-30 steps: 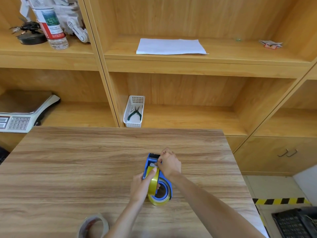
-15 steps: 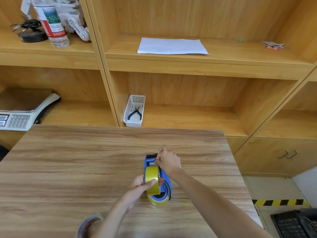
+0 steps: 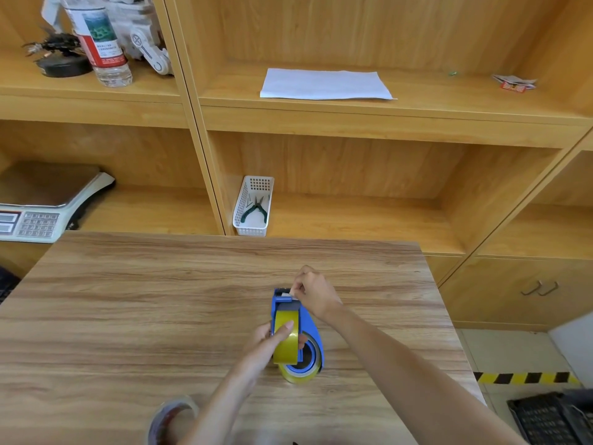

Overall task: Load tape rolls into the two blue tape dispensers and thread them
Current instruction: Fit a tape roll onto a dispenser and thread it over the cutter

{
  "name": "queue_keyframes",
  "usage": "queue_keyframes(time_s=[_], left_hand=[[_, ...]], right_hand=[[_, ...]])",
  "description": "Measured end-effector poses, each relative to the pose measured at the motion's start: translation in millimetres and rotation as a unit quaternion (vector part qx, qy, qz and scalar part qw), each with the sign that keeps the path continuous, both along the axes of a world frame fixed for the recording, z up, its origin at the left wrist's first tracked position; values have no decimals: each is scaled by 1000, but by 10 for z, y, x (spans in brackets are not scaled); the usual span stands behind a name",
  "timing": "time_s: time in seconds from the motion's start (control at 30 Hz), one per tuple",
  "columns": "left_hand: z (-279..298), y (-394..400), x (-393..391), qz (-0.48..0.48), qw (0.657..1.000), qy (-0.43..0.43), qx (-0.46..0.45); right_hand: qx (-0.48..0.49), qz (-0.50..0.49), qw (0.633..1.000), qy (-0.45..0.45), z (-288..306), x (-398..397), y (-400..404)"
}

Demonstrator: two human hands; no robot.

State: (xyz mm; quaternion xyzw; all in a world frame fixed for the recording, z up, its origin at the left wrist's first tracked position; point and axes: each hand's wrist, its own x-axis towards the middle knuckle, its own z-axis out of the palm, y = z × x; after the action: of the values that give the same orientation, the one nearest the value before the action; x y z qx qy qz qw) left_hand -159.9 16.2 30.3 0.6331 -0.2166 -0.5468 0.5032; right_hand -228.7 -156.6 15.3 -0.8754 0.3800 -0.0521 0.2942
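Observation:
A blue tape dispenser (image 3: 309, 329) stands on the wooden table (image 3: 160, 316), right of centre, with a yellow tape roll (image 3: 287, 345) seated in it. My left hand (image 3: 268, 343) grips the roll from the left, thumb lying on the yellow tape. My right hand (image 3: 313, 293) pinches the tape end at the dispenser's far cutter end. A second, clear tape roll (image 3: 170, 415) lies at the table's near edge, partly hidden by my left forearm. Only one dispenser is in view.
Wooden shelves rise behind the table. They hold a white basket with pliers (image 3: 253, 205), a weighing scale (image 3: 38, 203), a water bottle (image 3: 102, 43) and a white sheet (image 3: 324, 85). A black crate (image 3: 552, 419) sits on the floor at the right.
My left hand has shifted from the side of the roll to on top of it, thumb over the tape. My right hand stays at the cutter end, and the dispenser stands slightly straighter.

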Motion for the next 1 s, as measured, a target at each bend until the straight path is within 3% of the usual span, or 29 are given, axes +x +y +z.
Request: queue_keyframes(time_s=[0.3, 0.53, 0.8, 1.0], left_hand=[[-109, 90, 14, -67, 997, 19, -19], [-107, 203, 107, -140, 989, 34, -41], [29, 155, -16, 5, 1000, -11, -2], [88, 103, -83, -40, 998, -7, -37]], right_hand=[[-14, -6, 999, 48, -44, 39, 66], [-14, -42, 998, 32, -29, 59, -32], [-24, -44, 999, 20, 87, 96, -49], [-8, -100, 994, 49, 126, 146, -70]])
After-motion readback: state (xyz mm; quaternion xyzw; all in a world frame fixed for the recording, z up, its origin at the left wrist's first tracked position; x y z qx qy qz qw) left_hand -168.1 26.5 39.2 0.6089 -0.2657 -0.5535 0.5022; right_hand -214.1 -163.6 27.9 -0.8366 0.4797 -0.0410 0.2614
